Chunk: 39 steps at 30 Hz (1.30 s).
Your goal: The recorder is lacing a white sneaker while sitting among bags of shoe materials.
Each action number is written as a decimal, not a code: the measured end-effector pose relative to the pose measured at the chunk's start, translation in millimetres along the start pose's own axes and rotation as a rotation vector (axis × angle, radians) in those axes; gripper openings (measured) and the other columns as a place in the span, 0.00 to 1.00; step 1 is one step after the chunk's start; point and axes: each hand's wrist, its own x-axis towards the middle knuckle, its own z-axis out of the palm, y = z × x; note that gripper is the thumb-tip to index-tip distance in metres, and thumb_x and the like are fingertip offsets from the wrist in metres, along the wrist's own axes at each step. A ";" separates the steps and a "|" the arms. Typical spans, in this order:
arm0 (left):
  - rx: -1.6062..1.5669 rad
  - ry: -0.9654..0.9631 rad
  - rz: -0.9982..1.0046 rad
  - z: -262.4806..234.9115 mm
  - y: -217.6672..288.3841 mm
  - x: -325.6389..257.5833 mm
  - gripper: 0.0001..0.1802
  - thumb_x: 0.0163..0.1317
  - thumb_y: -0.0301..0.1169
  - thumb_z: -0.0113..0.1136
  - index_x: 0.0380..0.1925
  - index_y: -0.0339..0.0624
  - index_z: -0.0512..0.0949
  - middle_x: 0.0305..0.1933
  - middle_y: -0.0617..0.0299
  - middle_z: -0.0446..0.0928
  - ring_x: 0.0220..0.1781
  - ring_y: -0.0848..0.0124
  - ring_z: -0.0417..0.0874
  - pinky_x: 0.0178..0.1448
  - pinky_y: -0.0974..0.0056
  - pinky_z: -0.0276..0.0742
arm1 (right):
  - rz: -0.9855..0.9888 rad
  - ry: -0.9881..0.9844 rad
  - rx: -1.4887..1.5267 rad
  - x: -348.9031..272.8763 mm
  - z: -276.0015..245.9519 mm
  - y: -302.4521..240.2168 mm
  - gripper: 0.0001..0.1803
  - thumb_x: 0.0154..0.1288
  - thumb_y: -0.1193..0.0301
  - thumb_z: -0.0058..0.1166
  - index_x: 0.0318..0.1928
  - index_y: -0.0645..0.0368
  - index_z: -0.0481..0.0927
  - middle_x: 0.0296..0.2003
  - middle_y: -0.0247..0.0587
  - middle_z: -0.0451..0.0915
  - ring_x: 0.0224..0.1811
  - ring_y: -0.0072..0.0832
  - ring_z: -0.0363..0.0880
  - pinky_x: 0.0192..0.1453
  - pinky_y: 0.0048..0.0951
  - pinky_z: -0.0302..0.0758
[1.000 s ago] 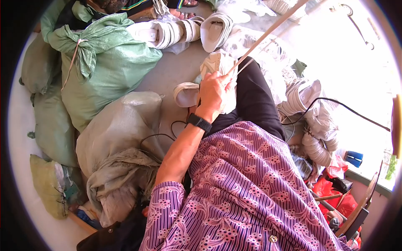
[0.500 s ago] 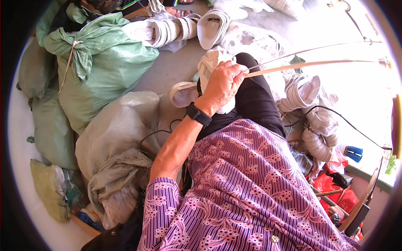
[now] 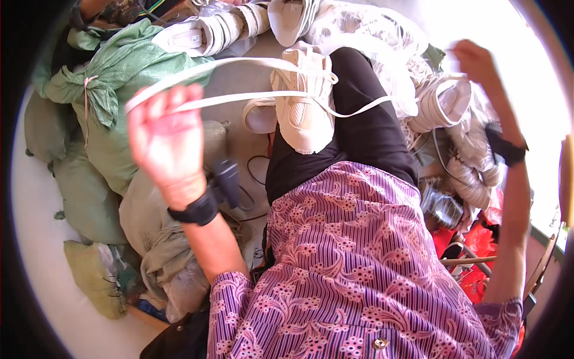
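On my black-trousered lap rests a cream sneaker (image 3: 306, 122), its toe toward me. A flat white shoelace (image 3: 239, 97) runs from its eyelets out to the left in a long loop. My left hand (image 3: 170, 128) is raised left of the sneaker, palm up, fingers curled around that loop. A shorter stretch of lace trails from the sneaker over my thigh to the right. At the upper right my right hand (image 3: 476, 63) is lifted against the bright background, apart from the sneaker; motion blurs its fingers. Both wrists wear black bands.
Stacked cream shoes stand at the top (image 3: 206, 36) and to the right (image 3: 442, 105). Tied green sacks (image 3: 128, 90) and a pale sack (image 3: 173, 239) fill the left. Clear plastic wrapping (image 3: 365, 30) lies beyond my knee, red bags (image 3: 478, 251) at lower right.
My left hand has moved left from the sneaker, drawing the lace out. The laces stretched toward the right have gone slack, and my right hand has come into view. More of the sneaker shows.
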 end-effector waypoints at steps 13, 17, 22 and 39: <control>0.072 0.733 0.343 -112.2 202.3 -77.0 0.08 0.64 0.30 0.51 0.37 0.37 0.69 0.19 0.66 0.59 0.26 0.67 0.62 0.45 0.54 0.61 | -0.476 -0.057 -0.019 2.8 188.3 -29.4 0.10 0.58 0.68 0.49 0.25 0.60 0.77 0.25 0.49 0.79 0.33 0.48 0.79 0.37 0.47 0.73; 0.350 0.650 0.140 -123.6 190.9 -77.7 0.10 0.67 0.32 0.50 0.41 0.36 0.70 0.21 0.68 0.61 0.24 0.70 0.61 0.40 0.59 0.62 | -0.467 -0.117 -0.093 3.2 187.7 -37.1 0.09 0.56 0.69 0.51 0.24 0.59 0.78 0.24 0.49 0.79 0.32 0.47 0.80 0.37 0.46 0.72; 0.692 0.524 -0.286 -99.7 95.8 -36.1 0.14 0.69 0.39 0.51 0.43 0.39 0.74 0.23 0.70 0.61 0.20 0.77 0.59 0.30 0.68 0.59 | -0.537 -0.104 -0.470 0.9 190.0 -65.7 0.01 0.48 0.75 0.57 0.25 0.58 0.81 0.23 0.44 0.80 0.29 0.37 0.82 0.42 0.39 0.68; 1.066 -0.403 -0.673 36.3 -17.8 22.9 0.18 0.66 0.39 0.49 0.28 0.36 0.79 0.18 0.72 0.64 0.20 0.83 0.59 0.25 0.75 0.52 | -0.719 -0.472 0.446 26.3 171.2 -125.8 0.17 0.59 0.79 0.49 0.50 0.61 0.76 0.36 0.46 0.80 0.42 0.40 0.79 0.49 0.35 0.74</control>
